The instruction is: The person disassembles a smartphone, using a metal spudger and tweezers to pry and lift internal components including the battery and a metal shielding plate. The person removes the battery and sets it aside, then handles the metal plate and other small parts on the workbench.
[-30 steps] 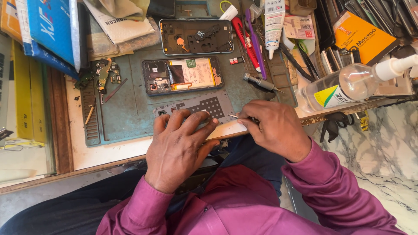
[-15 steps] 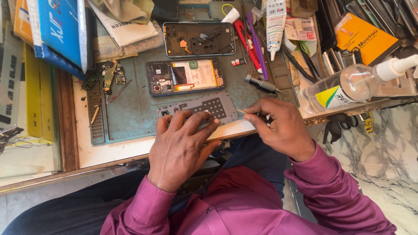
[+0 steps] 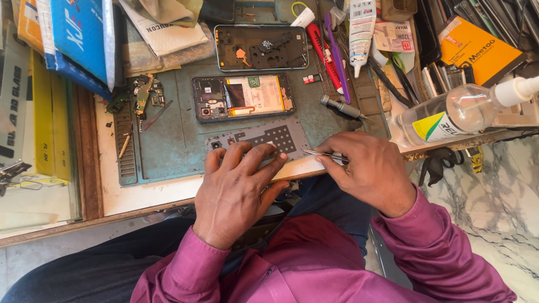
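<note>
Pressing down with spread fingers, the left hand [image 3: 238, 188] lies flat on a grey perforated phone panel [image 3: 264, 137] at the near edge of the counter [image 3: 163, 193], apparently to keep the piece from sliding while it is worked on. It grips nothing; the palm is open and the fingertips bear on the panel. The right hand [image 3: 373, 171] is closed in a pinch around thin metal tweezers [image 3: 323, 154], whose tips point left toward the panel's right edge, just beside the left fingers.

Just beyond the panel, on a grey-green work mat [image 3: 168, 134], lies an opened phone [image 3: 242, 97] with its pale battery exposed, and farther back a dark phone frame [image 3: 261, 46]; both lie face down within easy reach, likely set aside in order. A small circuit board [image 3: 141, 94] sits to the left of them.

To the right stands a clear plastic bottle [image 3: 460, 112] lying on its side, with a white nozzle and a yellow, green and white label. Behind it is an orange card box [image 3: 477, 50]. A white tube [image 3: 361, 31] and red and purple tools lie at the back, and a blue packet [image 3: 78, 39] leans at the left.
</note>
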